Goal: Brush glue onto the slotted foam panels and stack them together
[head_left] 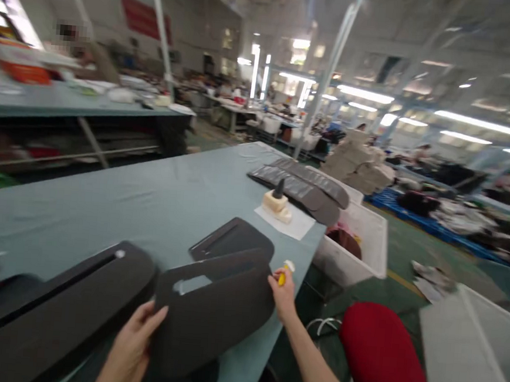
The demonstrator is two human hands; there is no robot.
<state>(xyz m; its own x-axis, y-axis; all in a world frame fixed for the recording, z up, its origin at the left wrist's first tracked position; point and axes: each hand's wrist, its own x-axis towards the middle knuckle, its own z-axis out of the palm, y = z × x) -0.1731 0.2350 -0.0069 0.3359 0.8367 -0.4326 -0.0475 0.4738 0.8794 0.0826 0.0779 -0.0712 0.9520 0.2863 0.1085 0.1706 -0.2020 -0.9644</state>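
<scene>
Between my hands is a dark grey flat panel with one rounded end and a long cut-out slot, tilted above the table. My left hand pinches its left edge, thumb on top. At its right end, my right hand holds a small yellow tool with a white end, its fingertips at the panel's edge. Whether this hand also grips the panel I cannot tell. Behind lies a smaller dark grey piece. A similar slotted panel lies to the left, partly outside the view.
On the blue-green table, a cream block with a dark cone-shaped tip stands on white paper. Behind it lie several grey strips. Right of the table are a white bin and a red seat.
</scene>
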